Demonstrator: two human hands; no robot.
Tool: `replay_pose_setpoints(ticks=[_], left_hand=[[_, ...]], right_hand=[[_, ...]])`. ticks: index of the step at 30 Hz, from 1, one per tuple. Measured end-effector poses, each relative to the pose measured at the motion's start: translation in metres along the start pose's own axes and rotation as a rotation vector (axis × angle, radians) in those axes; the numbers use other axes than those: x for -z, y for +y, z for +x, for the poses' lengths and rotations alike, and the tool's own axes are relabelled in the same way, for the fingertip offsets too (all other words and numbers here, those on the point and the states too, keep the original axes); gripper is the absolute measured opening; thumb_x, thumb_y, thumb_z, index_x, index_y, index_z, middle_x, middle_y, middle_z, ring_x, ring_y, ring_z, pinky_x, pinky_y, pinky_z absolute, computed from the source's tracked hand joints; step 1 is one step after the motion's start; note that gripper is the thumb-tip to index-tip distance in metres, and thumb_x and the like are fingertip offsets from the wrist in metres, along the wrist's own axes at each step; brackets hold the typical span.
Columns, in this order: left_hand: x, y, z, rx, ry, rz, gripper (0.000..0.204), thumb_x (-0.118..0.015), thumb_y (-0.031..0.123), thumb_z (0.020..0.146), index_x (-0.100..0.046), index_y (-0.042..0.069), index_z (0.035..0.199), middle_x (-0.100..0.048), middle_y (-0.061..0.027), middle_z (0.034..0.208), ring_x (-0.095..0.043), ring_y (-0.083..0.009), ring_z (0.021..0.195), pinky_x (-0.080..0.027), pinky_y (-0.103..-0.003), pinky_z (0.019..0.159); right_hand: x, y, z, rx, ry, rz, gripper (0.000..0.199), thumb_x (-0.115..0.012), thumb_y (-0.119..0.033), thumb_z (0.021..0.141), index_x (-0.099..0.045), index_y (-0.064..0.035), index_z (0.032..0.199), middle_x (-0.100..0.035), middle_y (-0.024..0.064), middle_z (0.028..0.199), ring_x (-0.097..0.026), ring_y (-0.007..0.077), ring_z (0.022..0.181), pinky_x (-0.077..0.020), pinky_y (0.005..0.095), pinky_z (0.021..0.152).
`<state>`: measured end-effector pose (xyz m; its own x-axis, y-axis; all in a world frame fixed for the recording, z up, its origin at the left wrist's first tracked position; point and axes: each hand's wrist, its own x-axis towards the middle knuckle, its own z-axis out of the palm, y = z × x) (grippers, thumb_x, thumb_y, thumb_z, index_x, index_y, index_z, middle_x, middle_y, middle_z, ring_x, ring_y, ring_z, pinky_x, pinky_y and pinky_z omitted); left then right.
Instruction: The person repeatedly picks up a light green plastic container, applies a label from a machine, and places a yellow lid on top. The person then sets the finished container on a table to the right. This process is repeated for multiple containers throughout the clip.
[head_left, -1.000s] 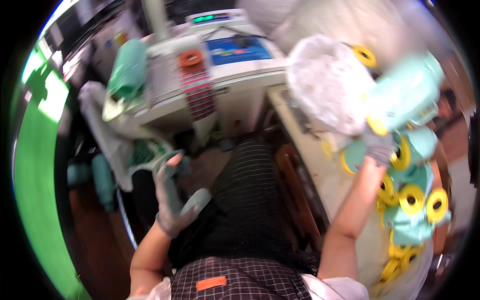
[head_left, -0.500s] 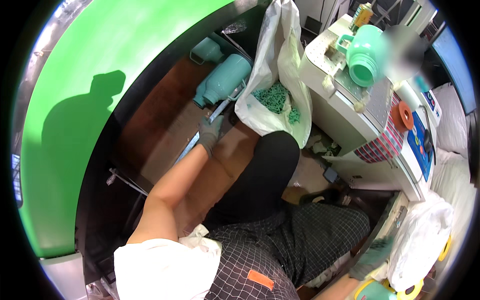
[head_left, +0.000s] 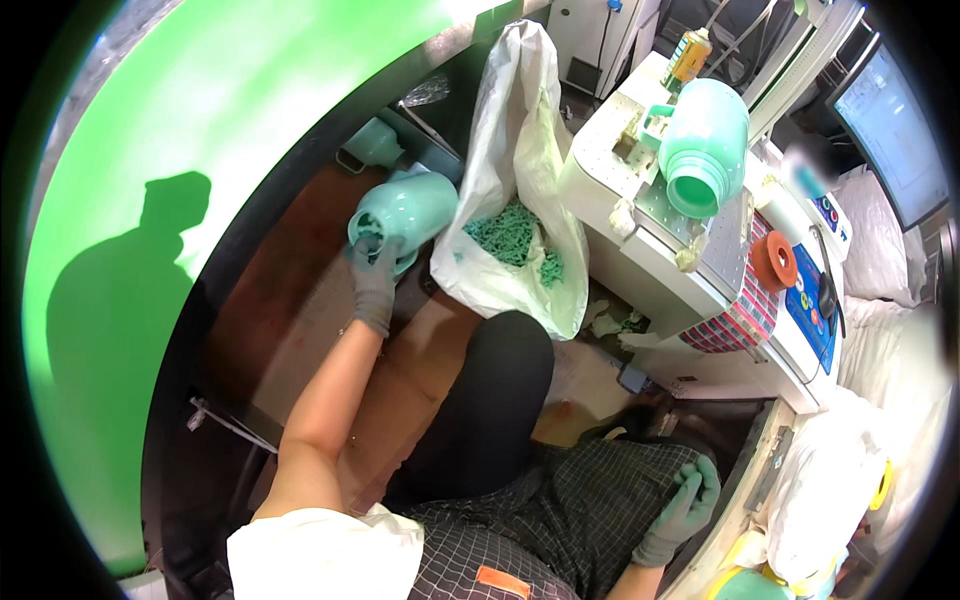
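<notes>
My left hand (head_left: 376,272), in a grey glove, has its fingers at the open mouth of a teal plastic jug (head_left: 418,207) and grips it by the rim. The jug lies tilted on its side with its mouth toward me; its handle shows beneath the neck. Another teal jug (head_left: 374,144) lies farther back in the dark recess. Over my lap at the right, my gloved right hand (head_left: 684,508) is loosely bent, thumb apart from the fingers, with nothing visible in it. Right of the held jug stands a white sack (head_left: 556,290) holding green plastic scraps (head_left: 508,235).
A green curved machine panel (head_left: 110,320) bounds the left side. At the right, a third teal jug (head_left: 706,140) lies on a white machine (head_left: 640,225), near a yellow spray can (head_left: 688,58) and an orange tape roll (head_left: 774,261). White bags (head_left: 830,480) lie farther right.
My left hand has moved forward and left from beside the metal bar onto the jug, which has turned. My right hand has come from the white bag at the lower right to my lap.
</notes>
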<state>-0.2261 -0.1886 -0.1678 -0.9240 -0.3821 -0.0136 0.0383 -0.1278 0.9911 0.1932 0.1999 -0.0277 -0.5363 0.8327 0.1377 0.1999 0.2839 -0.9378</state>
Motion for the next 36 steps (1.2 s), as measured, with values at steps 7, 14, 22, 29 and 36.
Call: replay_pose_setpoints(ticks=[7,14,22,29,36], left_hand=[[-0.055,0.250,-0.133,-1.249,-0.481,0.666,0.056,-0.102,0.040,0.051,-0.069,0.010,0.085,-0.055,-0.0125,0.111,-0.055,-0.0363,0.107,-0.049,-0.049,0.091],[-0.134,0.266,-0.253,-1.119,-1.227,-0.017,0.066,-0.099,0.034,0.061,-0.069,0.009,0.114,-0.055,-0.0230,0.128,-0.057,-0.0461,0.120,-0.049,-0.057,0.101],[-0.133,0.200,-0.353,-0.572,-1.952,0.346,0.102,-0.094,0.037,0.067,-0.048,0.003,0.151,-0.069,-0.0164,0.127,-0.064,-0.0357,0.115,-0.050,-0.049,0.104],[-0.132,0.200,-0.394,-0.744,-2.206,0.467,0.097,-0.090,0.047,0.070,-0.053,-0.001,0.146,-0.066,-0.0169,0.135,-0.060,-0.0354,0.121,-0.052,-0.048,0.104],[-0.122,0.210,-0.370,-0.667,-2.229,0.334,0.095,-0.092,0.046,0.074,-0.054,-0.004,0.145,-0.070,-0.0197,0.126,-0.069,-0.0373,0.119,-0.053,-0.048,0.106]], right_hand=[[-0.060,-0.065,0.003,0.352,-0.458,0.134,0.051,-0.072,-0.011,0.097,-0.058,0.0053,0.144,-0.063,0.0184,0.137,-0.062,0.0280,0.125,-0.0480,0.0403,0.111],[-0.040,-0.069,-0.054,0.435,-0.379,0.215,0.109,-0.072,-0.011,0.081,-0.011,0.0027,0.170,-0.015,0.0302,0.174,-0.026,0.0423,0.160,-0.0230,0.0505,0.130],[0.103,-0.064,-0.099,0.100,-0.055,-0.026,0.013,-0.071,-0.002,0.092,-0.076,-0.0019,0.104,-0.076,0.0177,0.108,-0.075,0.0313,0.093,-0.0607,0.0401,0.088],[0.105,-0.074,-0.062,0.259,-1.014,-0.461,0.014,-0.067,-0.019,0.094,-0.070,-0.0077,0.100,-0.071,0.0160,0.090,-0.072,0.0376,0.079,-0.0574,0.0471,0.071],[0.097,-0.069,-0.069,0.620,-0.846,-0.395,0.019,-0.078,-0.026,0.087,-0.073,-0.0132,0.099,-0.073,0.0072,0.085,-0.070,0.0259,0.067,-0.0542,0.0396,0.058]])
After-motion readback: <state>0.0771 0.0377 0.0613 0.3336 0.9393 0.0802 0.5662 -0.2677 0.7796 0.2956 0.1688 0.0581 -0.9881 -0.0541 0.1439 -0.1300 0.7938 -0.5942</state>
